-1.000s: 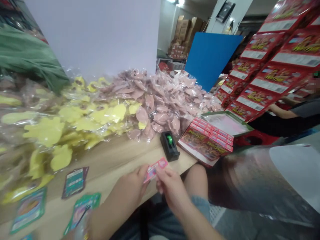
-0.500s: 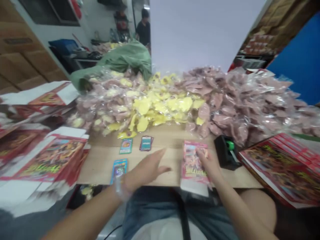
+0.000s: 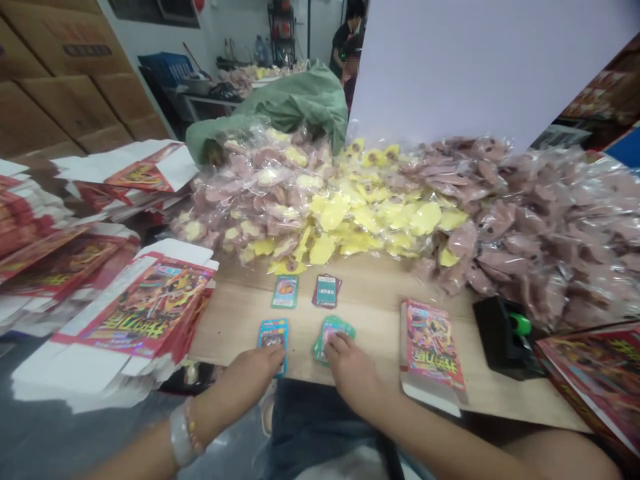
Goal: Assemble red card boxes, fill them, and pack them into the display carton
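Both hands sit curled at the near edge, though I cannot tell whether either pinches: the left hand (image 3: 253, 377) touches a blue card (image 3: 273, 347), the right hand (image 3: 350, 377) a green card (image 3: 333, 340), both on the wooden counter (image 3: 370, 280). A careless drag could push these thin cards off the edge.

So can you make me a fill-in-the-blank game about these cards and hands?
The glossy card under the left hand is mostly ____. The other glossy card under the right hand is mostly ____. Beside the plastic-wrapped pink shapes, the other wrapped shapes are ____. The white bracelet is on the ____ arm.

Answers: blue; green; yellow; left.
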The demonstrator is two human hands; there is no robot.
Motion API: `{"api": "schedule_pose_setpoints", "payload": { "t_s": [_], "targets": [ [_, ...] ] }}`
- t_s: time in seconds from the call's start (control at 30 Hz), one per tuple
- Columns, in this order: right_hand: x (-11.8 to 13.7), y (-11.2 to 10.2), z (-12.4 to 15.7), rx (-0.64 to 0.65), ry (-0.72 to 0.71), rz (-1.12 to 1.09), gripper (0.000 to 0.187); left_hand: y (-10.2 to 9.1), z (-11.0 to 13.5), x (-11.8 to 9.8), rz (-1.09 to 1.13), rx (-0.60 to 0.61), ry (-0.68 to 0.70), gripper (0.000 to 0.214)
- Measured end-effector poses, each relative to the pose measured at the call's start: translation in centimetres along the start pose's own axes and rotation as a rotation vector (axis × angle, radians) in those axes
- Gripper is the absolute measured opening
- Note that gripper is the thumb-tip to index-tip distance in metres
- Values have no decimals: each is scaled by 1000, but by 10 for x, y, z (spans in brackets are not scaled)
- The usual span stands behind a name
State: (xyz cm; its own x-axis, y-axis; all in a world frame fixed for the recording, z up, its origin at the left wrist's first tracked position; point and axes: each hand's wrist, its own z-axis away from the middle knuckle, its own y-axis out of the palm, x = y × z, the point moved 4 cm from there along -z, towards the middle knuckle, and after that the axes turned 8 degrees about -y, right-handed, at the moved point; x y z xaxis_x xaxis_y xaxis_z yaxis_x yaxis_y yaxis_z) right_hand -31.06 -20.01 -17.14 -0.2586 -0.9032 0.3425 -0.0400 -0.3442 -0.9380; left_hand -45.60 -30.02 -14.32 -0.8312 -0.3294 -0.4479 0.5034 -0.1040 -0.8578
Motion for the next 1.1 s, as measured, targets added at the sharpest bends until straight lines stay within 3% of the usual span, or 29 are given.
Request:
{"api": "schedule_pose_setpoints", "payload": {
  "t_s": [0.13, 0.23, 0.27, 0.33, 0.4, 0.43, 0.5, 0.57, 0.63, 0.73, 0.83, 0.9, 0.97, 1.03, 1.1],
  "targets": [
    [-8, -17, 2, -60, 119, -77, 26, 1, 7, 3, -60, -16, -2, 27],
    [-11, -34, 17, -175, 208, -162, 26, -7, 12, 11, 82, -66, 11, 25],
    [-11, -41, 24, -250, 252, -266, 26, -11, 13, 10, 171, -131, -17, 26],
    [-11, -52, 41, -469, 360, -684, 26, -16, 10, -4, 403, -296, -145, 29],
    [-11, -56, 59, -725, 453, -1241, 26, -8, 3, -38, 674, -372, -284, 36],
    [-11, -57, 68, -813, 478, -1477, 28, 2, -3, -64, 830, -327, -295, 41],
    [-17, -59, 90, -823, 514, -1759, 31, 23, -17, -121, 1061, -127, -258, 48],
    [-33, -64, 124, -729, 584, -1876, 32, 37, -34, -173, 1077, 143, -81, 52],
    [-63, -73, 168, -733, 682, -1838, 29, 38, -56, -210, 904, 323, 178, 50],
    [-119, -95, 230, -967, 797, -1546, 27, 35, -103, -246, 571, 404, 553, 55],
    [-160, -122, 247, -944, 747, -1252, 30, 60, -146, -279, 178, 610, 908, 61],
    [-179, -149, 230, -845, 626, -1077, 29, 84, -165, -296, -59, 704, 1028, 70],
    [-195, -187, 195, -794, 486, -894, 27, 99, -176, -307, -210, 643, 1051, 86],
    [-211, -228, 145, -780, 375, -720, 25, 99, -177, -311, -294, 504, 1009, 97],
    [-225, -262, 87, -807, 338, -534, 20, 83, -169, -304, -299, 381, 905, 104]
  ]
}}
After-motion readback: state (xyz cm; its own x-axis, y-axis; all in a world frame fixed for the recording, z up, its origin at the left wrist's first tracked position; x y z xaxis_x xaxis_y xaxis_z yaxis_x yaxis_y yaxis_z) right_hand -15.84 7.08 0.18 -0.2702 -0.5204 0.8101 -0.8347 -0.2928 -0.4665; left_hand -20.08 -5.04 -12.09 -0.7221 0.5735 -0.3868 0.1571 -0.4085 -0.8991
